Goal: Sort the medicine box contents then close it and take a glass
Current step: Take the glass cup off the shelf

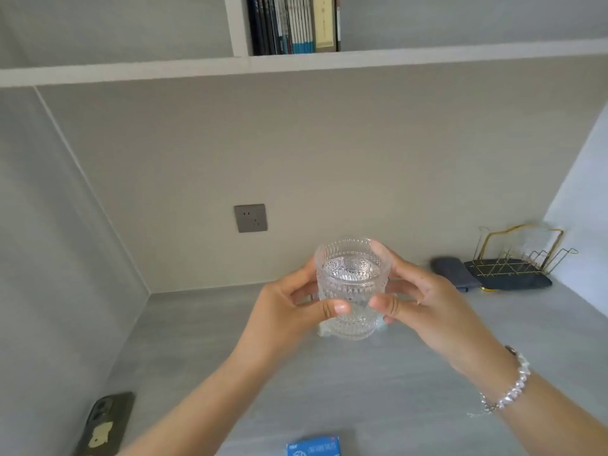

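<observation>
Embossed clear glass (351, 291): upright, raised above worktop (411, 383) centre, gripped both sides. Left hand (289, 311), right hand (424, 304): fingers curled closed round its wall. Blue medicine box (312, 448): worktop near edge, partly cut off.

— Where is the glass (352, 287)?
— Above the middle of the worktop (411, 373), held between the left hand (289, 311) and the right hand (424, 304), fingers (335, 307) on both sides.
— And at the far right corner?
— A wire rack (519, 255) on a mat (513, 278), a folded cloth (455, 274) just left of it.
— Near edge?
— A small box (312, 449) at the middle, a phone (105, 422) at the left corner.
— Behind?
— A socket (250, 218) on the back wall, books (292, 24) on the shelf (296, 62) above.
</observation>
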